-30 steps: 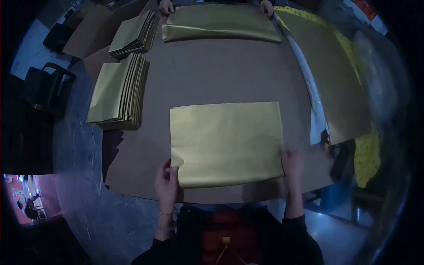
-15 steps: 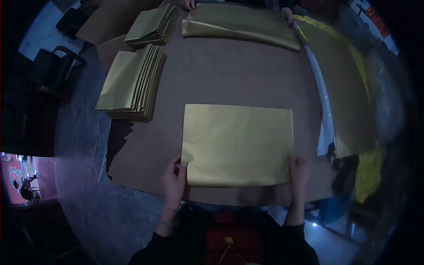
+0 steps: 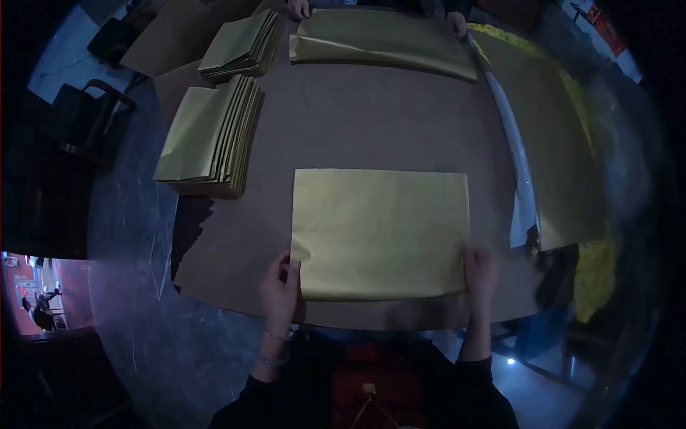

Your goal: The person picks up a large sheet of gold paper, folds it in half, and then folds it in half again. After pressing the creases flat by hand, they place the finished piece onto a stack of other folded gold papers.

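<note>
A rectangle of gold paper [image 3: 379, 232] lies on the brown board in front of me, its near edge rounded like a fold. My left hand [image 3: 281, 286] pinches its left edge near the lower corner, and the paper dents slightly there. At the opposite edge, my right hand [image 3: 480, 275] is closed on the paper, its fingers a little blurred and partly hidden. A bracelet shows on my left wrist.
Brown board [image 3: 386, 121] covers the table. Two stacks of folded gold paper, one nearer [image 3: 193, 136] and one farther [image 3: 239, 39], stand at left. Across the table, another person's hands [image 3: 456, 25] touch a larger folded gold sheet [image 3: 386, 36]. Large gold sheets [image 3: 550, 143] lie at right.
The view has shifted slightly. Both my hands keep the same places on the paper's edges, and the paper looks the same. The other person's hands stay by the far sheet.
</note>
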A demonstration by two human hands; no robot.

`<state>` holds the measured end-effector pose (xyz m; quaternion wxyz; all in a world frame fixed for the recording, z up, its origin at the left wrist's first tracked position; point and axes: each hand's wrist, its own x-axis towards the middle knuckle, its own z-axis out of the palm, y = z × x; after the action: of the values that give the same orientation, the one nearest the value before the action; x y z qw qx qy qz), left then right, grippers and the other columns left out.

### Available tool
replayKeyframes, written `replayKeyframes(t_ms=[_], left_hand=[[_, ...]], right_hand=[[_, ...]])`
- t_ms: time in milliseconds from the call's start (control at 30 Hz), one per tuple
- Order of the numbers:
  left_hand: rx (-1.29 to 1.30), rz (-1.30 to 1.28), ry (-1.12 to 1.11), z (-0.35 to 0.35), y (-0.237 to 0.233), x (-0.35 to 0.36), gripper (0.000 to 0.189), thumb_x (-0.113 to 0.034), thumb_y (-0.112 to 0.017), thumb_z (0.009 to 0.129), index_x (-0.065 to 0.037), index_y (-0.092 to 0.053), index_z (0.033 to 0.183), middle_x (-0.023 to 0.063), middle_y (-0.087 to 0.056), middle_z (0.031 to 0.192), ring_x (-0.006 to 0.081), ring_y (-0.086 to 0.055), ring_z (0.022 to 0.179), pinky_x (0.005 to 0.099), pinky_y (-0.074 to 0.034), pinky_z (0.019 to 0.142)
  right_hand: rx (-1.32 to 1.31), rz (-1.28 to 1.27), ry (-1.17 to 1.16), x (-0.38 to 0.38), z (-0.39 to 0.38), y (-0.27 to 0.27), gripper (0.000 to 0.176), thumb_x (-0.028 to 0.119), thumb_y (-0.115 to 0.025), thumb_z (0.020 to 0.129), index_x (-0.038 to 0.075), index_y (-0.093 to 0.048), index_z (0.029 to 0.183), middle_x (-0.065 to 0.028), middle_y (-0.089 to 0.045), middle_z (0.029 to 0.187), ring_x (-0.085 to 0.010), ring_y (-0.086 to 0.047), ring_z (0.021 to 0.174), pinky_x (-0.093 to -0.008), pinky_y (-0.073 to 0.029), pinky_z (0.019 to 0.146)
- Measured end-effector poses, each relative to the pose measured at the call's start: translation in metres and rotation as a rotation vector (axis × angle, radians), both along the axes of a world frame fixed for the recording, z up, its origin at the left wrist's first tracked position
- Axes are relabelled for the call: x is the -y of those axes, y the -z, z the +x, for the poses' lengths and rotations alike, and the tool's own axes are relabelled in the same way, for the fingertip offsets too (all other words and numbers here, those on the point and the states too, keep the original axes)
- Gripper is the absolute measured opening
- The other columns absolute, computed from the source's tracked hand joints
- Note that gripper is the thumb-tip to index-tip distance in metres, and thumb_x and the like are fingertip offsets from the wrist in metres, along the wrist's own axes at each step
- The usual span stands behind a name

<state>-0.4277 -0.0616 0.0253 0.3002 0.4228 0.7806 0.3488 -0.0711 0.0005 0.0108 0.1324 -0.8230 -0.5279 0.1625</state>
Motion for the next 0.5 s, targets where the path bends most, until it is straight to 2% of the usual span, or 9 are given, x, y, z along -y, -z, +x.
replayKeyframes(t_ms=[100,167,300,367,500], left_hand=[[0.009,0.034,-0.015,0.001,0.001,0.0,0.03,-0.019,-0.062,0.089,-0.001,-0.06,0.113,0.0066,-0.065,0.081,0.0123,-0.06,0.077,0.0292,-0.048,0.072],[-0.059,0.059,-0.001,-0.001,0.006,0.001,0.029,-0.017,-0.063,0.088,-0.003,-0.061,0.113,0.0063,-0.064,0.076,0.0123,-0.059,0.069,0.028,-0.048,0.067],[0.015,0.088,0.02,-0.001,0.005,0.0,0.029,-0.018,-0.062,0.089,-0.003,-0.06,0.114,0.0056,-0.063,0.075,0.0115,-0.059,0.07,0.028,-0.048,0.067],[0.031,0.017,-0.022,0.001,0.0,0.0,0.03,-0.018,-0.061,0.09,0.0,-0.059,0.113,0.0047,-0.062,0.077,0.011,-0.057,0.073,0.0273,-0.047,0.07],[0.005,0.038,0.0,0.0,0.003,0.001,0.03,-0.019,-0.061,0.089,-0.002,-0.06,0.114,0.0048,-0.063,0.075,0.0107,-0.058,0.07,0.0276,-0.048,0.068]], right_hand=[[0.092,0.002,-0.008,0.001,0.005,0.011,0.042,0.046,-0.056,0.086,0.006,-0.068,0.084,-0.0177,-0.065,0.075,-0.0388,-0.063,0.072,-0.0465,-0.049,0.064],[0.085,0.006,-0.007,0.001,0.003,0.006,0.042,0.046,-0.056,0.086,0.006,-0.068,0.083,-0.0174,-0.065,0.074,-0.0386,-0.063,0.072,-0.0468,-0.049,0.063],[0.077,0.034,-0.005,0.002,0.002,0.008,0.039,0.044,-0.057,0.085,0.007,-0.069,0.081,-0.0168,-0.065,0.072,-0.0382,-0.063,0.071,-0.048,-0.049,0.063],[0.089,0.004,0.01,0.001,-0.003,0.0,0.039,0.044,-0.058,0.085,0.007,-0.069,0.081,-0.0166,-0.065,0.072,-0.0382,-0.063,0.071,-0.0479,-0.049,0.063],[0.119,-0.025,0.012,0.0,-0.004,-0.002,0.036,0.042,-0.059,0.085,0.007,-0.068,0.08,-0.0156,-0.065,0.073,-0.0376,-0.063,0.071,-0.0477,-0.049,0.063]])
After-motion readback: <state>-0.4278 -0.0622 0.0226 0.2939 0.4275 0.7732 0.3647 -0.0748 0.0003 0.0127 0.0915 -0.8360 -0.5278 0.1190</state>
